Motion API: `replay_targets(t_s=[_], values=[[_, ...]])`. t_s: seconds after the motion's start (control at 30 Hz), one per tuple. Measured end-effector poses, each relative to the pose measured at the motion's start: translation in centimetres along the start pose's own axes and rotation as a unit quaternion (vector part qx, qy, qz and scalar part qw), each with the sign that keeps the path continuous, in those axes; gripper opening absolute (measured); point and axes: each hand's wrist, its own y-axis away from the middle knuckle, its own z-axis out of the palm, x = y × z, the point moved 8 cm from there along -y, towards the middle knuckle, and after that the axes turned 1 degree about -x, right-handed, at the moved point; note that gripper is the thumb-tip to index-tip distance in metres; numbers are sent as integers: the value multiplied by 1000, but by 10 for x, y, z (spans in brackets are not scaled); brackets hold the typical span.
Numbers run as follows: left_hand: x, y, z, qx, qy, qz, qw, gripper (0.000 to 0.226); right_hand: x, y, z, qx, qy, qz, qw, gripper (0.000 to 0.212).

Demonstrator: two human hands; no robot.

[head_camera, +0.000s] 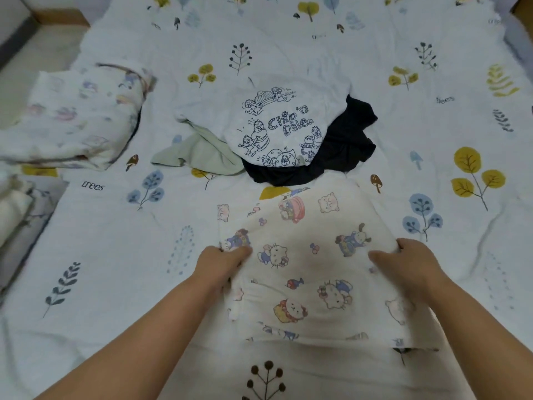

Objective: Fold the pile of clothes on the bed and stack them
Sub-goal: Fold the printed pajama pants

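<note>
From the head camera I see both hands working a cream cartoon-print garment (311, 255) laid flat on the near middle of the bed sheet (115, 255), a white cover printed with trees and leaves. My left hand (222, 262) grips the garment's left edge, fingers curled under the cloth and thumb on top. My right hand (409, 264) holds the right edge the same way, thumb lying across the fabric, fingertips tucked round the border. Just beyond the garment sits the unfolded pile: a white Chip 'n Dale shirt (274, 122) on top of a dark navy garment (340, 151), with a pale green piece (196, 154) beside it. A folded printed item (78, 116) lies well apart at the left.
</note>
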Motion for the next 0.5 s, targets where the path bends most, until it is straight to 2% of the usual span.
replay_targets(t_s=[0.1, 0.23, 0.3, 0.4, 0.5], values=[[-2, 1, -1, -13, 10, -5, 1000, 25, -7, 0, -1, -56, -21, 2, 998, 19], [-3, 8, -1, -7, 11, 11, 1000, 46, -41, 19, -9, -60, -16, -69, 996, 7], [0, 10, 0, -5, 14, 22, 1000, 50, -64, 39, -10, -59, -31, -108, 992, 10], [4, 11, -2, -7, 21, 35, 999, 27, -100, 71, 2, -54, 2, -169, 984, 16], [4, 9, -3, -41, 48, 28, 998, 33, -129, 102, 36, -47, 32, -212, 976, 33]])
